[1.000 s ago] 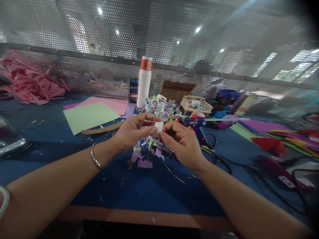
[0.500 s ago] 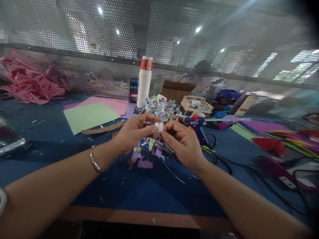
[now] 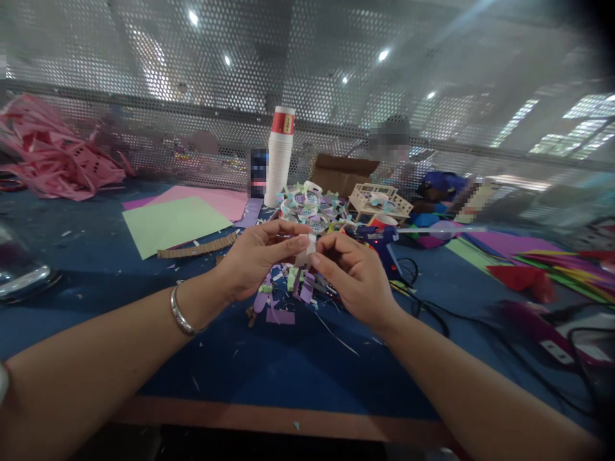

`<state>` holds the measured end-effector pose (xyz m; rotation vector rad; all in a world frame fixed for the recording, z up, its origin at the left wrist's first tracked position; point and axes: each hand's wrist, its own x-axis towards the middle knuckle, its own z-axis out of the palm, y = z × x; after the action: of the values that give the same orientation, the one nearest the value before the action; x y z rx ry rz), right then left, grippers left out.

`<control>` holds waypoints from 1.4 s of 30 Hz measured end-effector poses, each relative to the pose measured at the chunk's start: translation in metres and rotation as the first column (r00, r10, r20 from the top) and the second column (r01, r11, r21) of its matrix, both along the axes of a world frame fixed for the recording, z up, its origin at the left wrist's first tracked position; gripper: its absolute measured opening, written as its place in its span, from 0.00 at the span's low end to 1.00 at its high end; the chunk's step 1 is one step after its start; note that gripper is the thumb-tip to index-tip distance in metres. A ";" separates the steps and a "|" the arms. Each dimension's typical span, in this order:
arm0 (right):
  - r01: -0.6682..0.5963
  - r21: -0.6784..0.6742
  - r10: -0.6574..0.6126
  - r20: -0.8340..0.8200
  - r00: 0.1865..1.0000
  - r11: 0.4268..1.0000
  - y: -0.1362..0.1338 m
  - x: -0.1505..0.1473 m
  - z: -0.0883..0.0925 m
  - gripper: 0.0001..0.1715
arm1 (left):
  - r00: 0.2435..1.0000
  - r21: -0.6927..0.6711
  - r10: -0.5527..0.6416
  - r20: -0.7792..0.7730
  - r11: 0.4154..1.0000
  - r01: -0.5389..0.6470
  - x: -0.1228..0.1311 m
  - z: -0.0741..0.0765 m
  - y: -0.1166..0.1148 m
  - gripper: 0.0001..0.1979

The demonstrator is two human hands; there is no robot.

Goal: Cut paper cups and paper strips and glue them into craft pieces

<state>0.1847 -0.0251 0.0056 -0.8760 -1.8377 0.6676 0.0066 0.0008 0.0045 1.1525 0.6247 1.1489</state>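
Above the middle of the table, a small white paper piece is pinched between my two hands. My left hand grips its left side with thumb and fingers. On its right edge, my right hand closes thumb and forefinger. Beneath and behind the hands lie purple paper scraps and other cut bits. Just past them sits a cluster of decorated paper rings in white, purple and pale green. A blue glue gun with a clear stick stands right of my right hand.
A tall stack of paper cups rises at the back. Green paper and a corrugated cardboard strip lie left. A small wooden model stands right of the rings. Black cables run to a purple power strip. Pink strips heap far left.
The white paper piece has turned slightly between my fingers, and my left thumb has shifted a little over it. Both hands stay in nearly the same place.
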 end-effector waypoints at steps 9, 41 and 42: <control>-0.020 -0.028 0.019 -0.035 0.999 0.999 0.005 0.001 -0.005 0.08 | 0.978 0.226 0.134 -0.161 0.969 -0.096 -0.002 -0.010 0.002 0.17; 0.000 -0.047 -0.004 -0.082 0.997 0.999 0.002 0.001 0.000 0.08 | 0.990 0.200 -0.079 -0.118 0.974 0.102 -0.010 -0.007 0.010 0.17; 0.007 -0.049 -0.011 -0.075 0.997 0.999 0.002 0.001 -0.001 0.08 | 0.991 0.191 -0.072 -0.113 0.977 0.092 -0.009 -0.008 0.010 0.17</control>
<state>0.1852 -0.0229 0.0050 -0.8786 -1.7557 0.7325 -0.0026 0.0108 -0.0035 1.4014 0.5474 1.1020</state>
